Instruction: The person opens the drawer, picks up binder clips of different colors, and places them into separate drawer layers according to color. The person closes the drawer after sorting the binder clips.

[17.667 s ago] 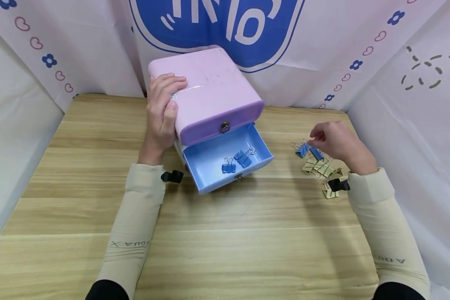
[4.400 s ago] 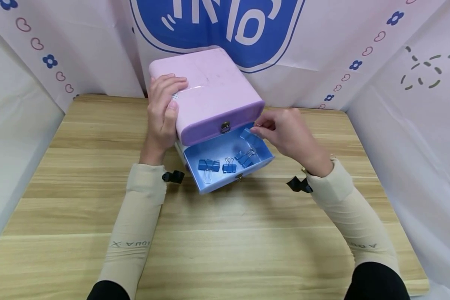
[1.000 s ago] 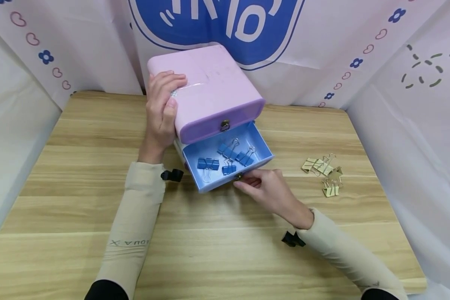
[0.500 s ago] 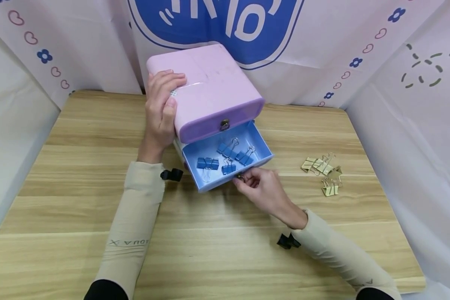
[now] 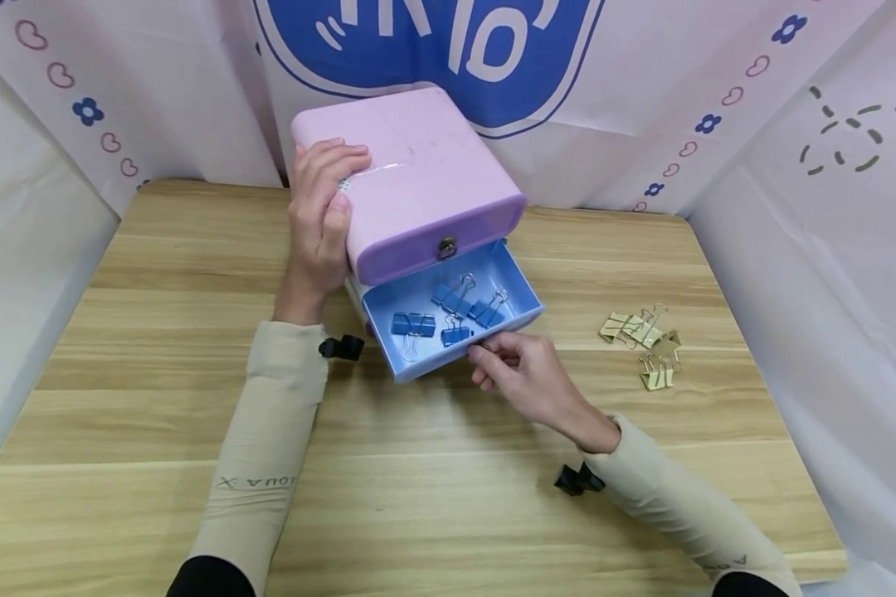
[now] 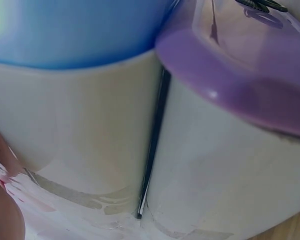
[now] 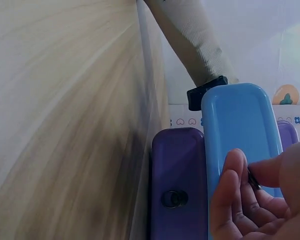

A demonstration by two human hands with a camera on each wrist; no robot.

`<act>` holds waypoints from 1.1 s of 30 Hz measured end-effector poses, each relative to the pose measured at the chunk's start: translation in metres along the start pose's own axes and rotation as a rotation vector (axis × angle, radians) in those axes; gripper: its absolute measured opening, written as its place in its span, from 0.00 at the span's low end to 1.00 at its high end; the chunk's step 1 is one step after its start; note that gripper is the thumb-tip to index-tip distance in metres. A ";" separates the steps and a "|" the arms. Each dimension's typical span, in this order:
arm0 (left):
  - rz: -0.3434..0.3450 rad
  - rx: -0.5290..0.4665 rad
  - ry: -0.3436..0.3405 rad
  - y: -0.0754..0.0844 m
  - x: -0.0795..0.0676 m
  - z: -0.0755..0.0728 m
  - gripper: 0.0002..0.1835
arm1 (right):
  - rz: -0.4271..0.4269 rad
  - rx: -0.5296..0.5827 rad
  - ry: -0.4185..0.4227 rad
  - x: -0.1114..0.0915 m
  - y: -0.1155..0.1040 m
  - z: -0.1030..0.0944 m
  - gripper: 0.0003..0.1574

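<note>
A small drawer chest with a pink top (image 5: 411,157) stands at the back of the table, its purple upper drawer (image 5: 440,240) closed. Below it, the blue drawer (image 5: 388,340) is pulled out and holds several blue binder clips (image 5: 414,324). My left hand (image 5: 319,224) rests over the chest's left top edge, fingers lying on the top. In front of the blue drawer, my right hand (image 5: 526,373) pinches its small metal ring pull (image 7: 254,179) between thumb and fingers. The right wrist view shows another purple drawer (image 7: 177,155) beneath the blue one.
Several gold binder clips (image 5: 642,332) lie in a loose group on the wooden table (image 5: 418,497), right of the chest. A printed white cloth (image 5: 612,157) hangs directly behind the chest, and white cloth also walls both sides.
Across the earlier frames, blue clips left the table pile and entered the blue drawer. My right hand came to the drawer front; lately its fingers shifted on the pull. My left hand stayed put.
</note>
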State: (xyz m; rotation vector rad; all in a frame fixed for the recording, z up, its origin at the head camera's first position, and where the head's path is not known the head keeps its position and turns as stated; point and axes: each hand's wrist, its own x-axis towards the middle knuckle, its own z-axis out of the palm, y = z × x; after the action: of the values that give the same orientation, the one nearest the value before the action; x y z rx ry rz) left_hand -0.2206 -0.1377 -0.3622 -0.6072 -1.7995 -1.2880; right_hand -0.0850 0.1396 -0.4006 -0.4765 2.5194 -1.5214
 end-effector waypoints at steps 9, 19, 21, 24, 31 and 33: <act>0.004 -0.007 0.004 0.009 0.002 -0.002 0.31 | -0.023 0.007 0.012 0.005 -0.008 -0.001 0.12; -0.004 0.003 -0.003 0.007 0.002 -0.002 0.31 | -0.040 0.010 0.027 0.018 -0.009 0.001 0.13; -0.004 0.001 0.000 0.007 0.002 -0.002 0.31 | -0.041 0.011 0.029 0.021 -0.009 0.002 0.13; -0.004 0.001 0.002 0.006 0.002 -0.002 0.31 | -0.045 0.008 0.033 0.026 -0.009 0.002 0.15; -0.005 0.011 -0.006 -0.004 -0.001 -0.001 0.31 | -0.071 -0.008 0.048 0.038 -0.010 0.004 0.14; -0.001 0.011 -0.003 -0.006 -0.001 0.000 0.31 | -0.080 -0.011 0.048 0.042 -0.011 0.004 0.14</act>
State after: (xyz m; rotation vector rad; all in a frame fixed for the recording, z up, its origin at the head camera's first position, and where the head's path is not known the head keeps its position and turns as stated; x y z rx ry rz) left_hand -0.2245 -0.1401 -0.3662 -0.6022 -1.8088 -1.2777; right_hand -0.1211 0.1167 -0.3922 -0.5558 2.5756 -1.5652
